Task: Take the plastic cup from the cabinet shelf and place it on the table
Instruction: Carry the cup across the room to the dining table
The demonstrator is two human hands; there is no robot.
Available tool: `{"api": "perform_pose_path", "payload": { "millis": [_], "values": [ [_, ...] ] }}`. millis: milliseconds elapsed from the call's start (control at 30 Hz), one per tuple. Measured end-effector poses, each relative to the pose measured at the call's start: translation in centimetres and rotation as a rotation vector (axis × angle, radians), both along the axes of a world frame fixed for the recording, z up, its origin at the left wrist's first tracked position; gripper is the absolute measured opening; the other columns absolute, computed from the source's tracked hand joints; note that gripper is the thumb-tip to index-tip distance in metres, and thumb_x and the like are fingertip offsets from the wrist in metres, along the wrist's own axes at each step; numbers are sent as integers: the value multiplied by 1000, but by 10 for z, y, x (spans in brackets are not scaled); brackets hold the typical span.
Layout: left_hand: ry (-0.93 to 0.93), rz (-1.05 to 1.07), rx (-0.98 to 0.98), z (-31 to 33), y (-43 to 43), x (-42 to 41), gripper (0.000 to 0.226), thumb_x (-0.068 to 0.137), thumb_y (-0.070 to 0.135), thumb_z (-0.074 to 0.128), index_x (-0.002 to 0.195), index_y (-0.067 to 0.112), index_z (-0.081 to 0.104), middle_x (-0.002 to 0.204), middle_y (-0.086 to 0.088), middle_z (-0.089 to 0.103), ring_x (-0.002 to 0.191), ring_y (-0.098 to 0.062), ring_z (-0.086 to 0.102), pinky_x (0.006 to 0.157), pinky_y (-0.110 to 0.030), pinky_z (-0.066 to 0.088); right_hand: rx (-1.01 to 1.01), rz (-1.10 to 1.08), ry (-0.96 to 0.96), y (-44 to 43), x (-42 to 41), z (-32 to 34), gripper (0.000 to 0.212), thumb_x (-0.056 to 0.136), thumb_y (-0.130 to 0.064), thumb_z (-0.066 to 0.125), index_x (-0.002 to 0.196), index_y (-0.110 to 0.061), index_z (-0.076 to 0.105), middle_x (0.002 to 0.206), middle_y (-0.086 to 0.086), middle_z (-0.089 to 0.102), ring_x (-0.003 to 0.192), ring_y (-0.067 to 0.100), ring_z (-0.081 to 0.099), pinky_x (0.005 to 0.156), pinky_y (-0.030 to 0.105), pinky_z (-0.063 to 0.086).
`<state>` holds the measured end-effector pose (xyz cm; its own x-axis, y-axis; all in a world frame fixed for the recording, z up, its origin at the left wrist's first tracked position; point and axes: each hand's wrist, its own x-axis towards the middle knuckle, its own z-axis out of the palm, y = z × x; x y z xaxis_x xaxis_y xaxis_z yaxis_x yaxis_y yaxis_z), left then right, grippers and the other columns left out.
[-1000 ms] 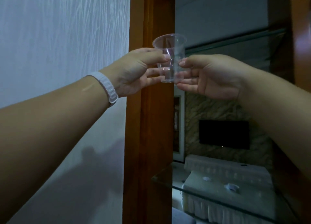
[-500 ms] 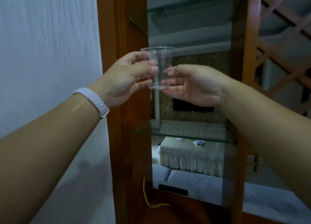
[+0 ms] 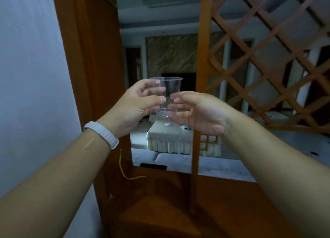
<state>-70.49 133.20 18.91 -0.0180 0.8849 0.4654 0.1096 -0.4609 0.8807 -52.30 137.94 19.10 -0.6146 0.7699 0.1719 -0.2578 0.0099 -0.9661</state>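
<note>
A clear plastic cup (image 3: 167,90) is held upright in the air in front of the wooden cabinet (image 3: 96,62). My left hand (image 3: 135,107) grips its left side with thumb and fingers; a white band sits on that wrist. From the right, my right hand (image 3: 198,111) holds the cup's other side and its base. Both arms reach forward from the bottom corners. The cup looks empty. A table with a pale skirted cloth (image 3: 171,136) shows beyond the cabinet opening, below the hands.
A wooden post (image 3: 200,77) and a diagonal wooden lattice (image 3: 271,55) stand to the right of the cup. A white wall (image 3: 30,68) fills the left. Below lies the cabinet's wooden ledge (image 3: 160,211) with a yellow cord (image 3: 125,171). A grey sofa back (image 3: 178,161) sits beyond.
Both hands have brought the cup down and away from the glass shelves, which have left the view. The view has tilted down and turned right; the lattice now shows.
</note>
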Motion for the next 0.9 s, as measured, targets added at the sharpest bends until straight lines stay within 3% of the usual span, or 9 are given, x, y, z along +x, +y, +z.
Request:
{"api": "perform_pose_path", "payload": {
  "millis": [133,233,467,567,733,900],
  "values": [
    [-19,-70,-34,-12,3,55,51,83,1,67,130,13,50,126,-7,62,114,-23,63,95,-40,51,-33,-95,5,-16,57,-14,22,90,-6,57,111,-6,61,111,17,57,95,27,63,81,33,59],
    [-14,-149,-51,-16,4,97,51,78,6,72,125,16,54,123,-5,64,112,-23,64,86,-34,52,-49,-165,24,-30,101,-20,19,90,-4,56,108,-6,61,110,18,56,98,28,61,84,35,59],
    [-5,-365,-76,-29,2,210,57,75,8,71,128,13,51,128,-8,61,114,-25,63,92,-37,52,-71,-373,67,-66,213,-38,19,90,-2,56,108,-5,60,111,19,54,96,30,58,80,34,59],
    [-16,-461,-96,-40,0,262,53,80,2,69,129,10,50,129,-12,60,118,-27,60,92,-36,51,-85,-474,59,-82,263,-49,21,89,-2,57,109,-6,60,113,19,54,93,30,60,83,36,58],
    [0,-600,-125,-64,-4,341,56,75,7,70,127,14,52,128,-11,61,117,-26,60,94,-40,50,-135,-624,32,-111,337,-71,25,90,-2,57,114,-6,59,113,18,56,93,31,62,90,40,54],
    [57,-757,-140,-82,2,414,51,83,0,68,128,15,50,125,-6,62,114,-25,62,91,-38,53,-192,-792,90,-133,397,-94,22,90,-3,58,111,-10,62,113,18,60,90,28,67,79,35,58]
  ]
}}
